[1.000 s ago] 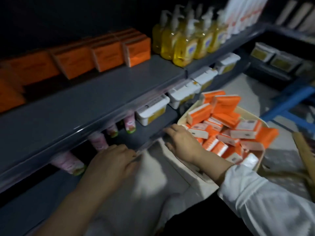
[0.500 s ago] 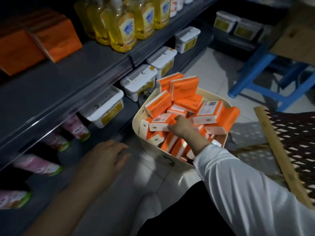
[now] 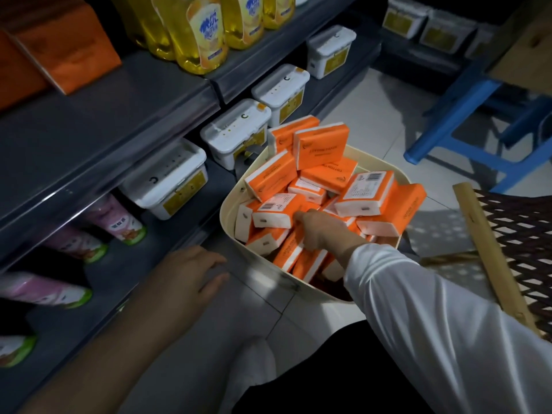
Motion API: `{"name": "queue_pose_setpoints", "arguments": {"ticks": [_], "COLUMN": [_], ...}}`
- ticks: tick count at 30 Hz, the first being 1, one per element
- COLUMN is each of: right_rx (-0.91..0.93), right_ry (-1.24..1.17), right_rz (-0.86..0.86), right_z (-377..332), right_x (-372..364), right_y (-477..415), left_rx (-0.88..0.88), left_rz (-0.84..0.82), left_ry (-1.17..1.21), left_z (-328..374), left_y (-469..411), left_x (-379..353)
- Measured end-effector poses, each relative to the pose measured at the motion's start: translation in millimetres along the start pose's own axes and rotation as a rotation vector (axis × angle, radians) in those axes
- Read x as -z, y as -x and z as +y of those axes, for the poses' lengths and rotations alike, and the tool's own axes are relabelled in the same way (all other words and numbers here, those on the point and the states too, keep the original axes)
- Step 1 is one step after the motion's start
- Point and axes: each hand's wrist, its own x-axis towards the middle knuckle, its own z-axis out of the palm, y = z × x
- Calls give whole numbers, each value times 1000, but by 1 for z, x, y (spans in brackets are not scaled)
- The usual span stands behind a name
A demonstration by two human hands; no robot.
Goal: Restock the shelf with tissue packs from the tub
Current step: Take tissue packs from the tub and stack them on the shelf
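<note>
A cream tub [image 3: 265,271] on the tiled floor is heaped with orange-and-white tissue packs [image 3: 324,147]. My right hand [image 3: 325,234], in a white sleeve, reaches into the heap. Its fingers curl at the end of a barcode-side-up tissue pack [image 3: 273,212]. My left hand [image 3: 185,276] hovers with relaxed fingers by the front edge of the lower shelf and holds nothing. More orange packs [image 3: 68,55] stand at the back left of the grey upper shelf [image 3: 104,121].
Yellow soap bottles [image 3: 200,34] fill the upper shelf's right part. White lidded boxes [image 3: 170,177] and pink tubes [image 3: 116,219] line the lower shelf. A blue stool [image 3: 478,115] and a wooden-framed lattice [image 3: 513,249] stand to the right of the tub.
My right hand went from the tub's rim into the heap of packs and settled on one. The view swung down and right toward the tub. My left hand drifted off the shelf edge.
</note>
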Motion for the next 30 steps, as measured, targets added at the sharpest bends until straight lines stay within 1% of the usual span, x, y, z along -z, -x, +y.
{"name": "queue_pose_setpoints", "arguments": {"ticks": [3, 6, 8, 10, 11, 12, 13, 14, 15, 16, 17, 19, 20, 21, 22, 23, 24, 26, 27, 28, 30], "right_rx": [83, 193, 223, 249, 275, 317, 378, 439, 498, 551, 598, 656, 645, 597, 525, 420, 277, -26, -121, -165, -199], "right_ry": [-36, -35, -65, -165, -248, -352, -459, -544, -601, -626, -622, -610, -645, -704, -750, -745, -660, -378, -287, -260, -337], "right_rz": [85, 191, 248, 304, 337, 366, 395, 425, 452, 472, 487, 471, 411, 322, 243, 214, 222, 201, 179, 172, 194], "right_z": [5, 8, 11, 13, 14, 12, 7, 2, -6, -16, -25, -39, -42, -41, -38, -33, -27, -13, -6, -1, 5], "right_x": [-1, 15, 34, 50, 56, 61, 66, 69, 72, 72, 72, 65, 61, 57, 52, 45, 37, 16, 5, -3, -12], "right_y": [2, 14, 29, 48, 57, 68, 79, 88, 95, 99, 102, 100, 96, 90, 82, 73, 64, 48, 43, 38, 34], "left_rx": [2, 1, 48, 142, 210, 302, 413, 525, 622, 681, 714, 758, 768, 767, 753, 727, 697, 655, 644, 638, 627], "left_rz": [-9, 3, 5, -4, -26, -44, -53, -58, -80, -102, -97, 16, 82, 135, 181, 218, 249, 290, 294, 284, 260], "left_ry": [-3, 27, 93, 198, 282, 417, 616, 863, 1111, 1320, 1460, 1584, 1586, 1549, 1491, 1436, 1387, 1328, 1317, 1307, 1273], "left_z": [2, 8, 14, 18, 21, 24, 30, 34, 38, 40, 40, 35, 31, 26, 22, 19, 18, 17, 15, 14, 13], "left_y": [0, 0, -2, -3, -3, -4, -5, -6, -8, -10, -12, -14, -15, -15, -15, -14, -14, -12, -11, -11, -10], "left_x": [1, 3, 2, 3, 4, 5, 8, 12, 14, 17, 20, 21, 20, 18, 17, 16, 16, 15, 14, 14, 12]}}
